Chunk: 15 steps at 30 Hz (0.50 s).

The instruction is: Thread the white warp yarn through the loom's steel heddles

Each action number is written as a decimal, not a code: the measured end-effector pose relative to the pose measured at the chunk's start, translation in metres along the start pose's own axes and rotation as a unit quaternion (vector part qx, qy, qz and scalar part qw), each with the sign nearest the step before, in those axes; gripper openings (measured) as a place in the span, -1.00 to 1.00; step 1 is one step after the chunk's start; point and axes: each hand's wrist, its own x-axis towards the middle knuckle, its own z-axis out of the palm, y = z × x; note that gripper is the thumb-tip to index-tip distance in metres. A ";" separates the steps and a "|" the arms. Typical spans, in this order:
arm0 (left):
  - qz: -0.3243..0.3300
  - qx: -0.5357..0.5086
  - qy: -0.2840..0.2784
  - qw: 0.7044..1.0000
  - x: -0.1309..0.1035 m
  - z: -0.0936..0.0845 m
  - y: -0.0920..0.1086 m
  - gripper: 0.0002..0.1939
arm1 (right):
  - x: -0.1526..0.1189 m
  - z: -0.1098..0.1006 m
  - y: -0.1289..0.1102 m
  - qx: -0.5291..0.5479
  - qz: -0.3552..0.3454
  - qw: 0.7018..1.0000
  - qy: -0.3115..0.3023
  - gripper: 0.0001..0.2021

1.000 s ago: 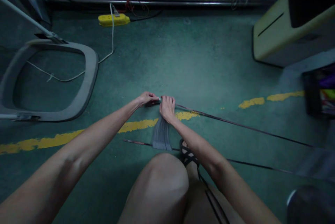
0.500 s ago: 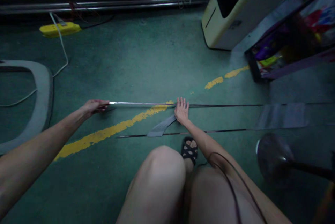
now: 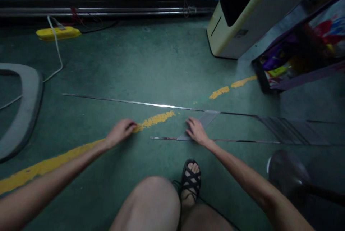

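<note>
Two long thin metal strips lie roughly parallel on the green floor, the far strip [image 3: 129, 101] reaching further left than the near strip [image 3: 234, 140]. A grey translucent band [image 3: 209, 117] slants between them. My right hand [image 3: 196, 130] is over this band, fingers apart and bent, holding nothing. My left hand [image 3: 122, 131] hovers between the strips' left parts by the yellow floor line [image 3: 157, 119]; its fingers are curled together, and whether anything small is in them cannot be made out. More grey bands [image 3: 296, 130] cross the strips at the right.
A yellow power strip [image 3: 58, 33] with a white cable lies at the back left. A grey curved frame [image 3: 32, 105] is at the left edge. A pale cabinet [image 3: 226, 40], a shelf with coloured packets [image 3: 293, 83] and a round dark base [image 3: 288, 173] stand to the right.
My left hand has let go of the far strip and moved right and nearer. The far strip's left part now reaches further left. My right hand has lifted off it and shifted nearer, over the slanted band.
</note>
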 end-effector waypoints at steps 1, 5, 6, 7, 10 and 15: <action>0.038 0.008 -0.021 0.999 0.002 0.036 0.027 -0.74 | -0.007 0.007 -0.022 0.012 -0.054 0.998 -0.015 -0.51; 0.108 0.093 -0.057 0.988 0.008 0.128 0.095 -0.71 | -0.023 0.029 -0.083 0.050 -0.212 0.976 -0.015 -0.48; 0.115 0.086 -0.079 0.987 0.009 0.136 0.099 -0.69 | -0.025 0.032 -0.087 0.042 -0.219 0.975 -0.010 -0.55; 0.125 0.060 -0.108 0.984 0.010 0.138 0.098 -0.68 | -0.026 0.033 -0.086 0.029 -0.220 0.975 -0.004 -0.64; 0.170 -0.026 -0.172 0.970 0.012 0.119 0.071 -0.60 | -0.035 0.024 -0.059 -0.016 -0.209 0.978 0.010 -0.80; 0.212 -0.054 -0.133 0.967 0.011 0.041 0.010 -0.64 | -0.081 -0.013 0.032 -0.069 -0.146 0.987 0.004 -0.84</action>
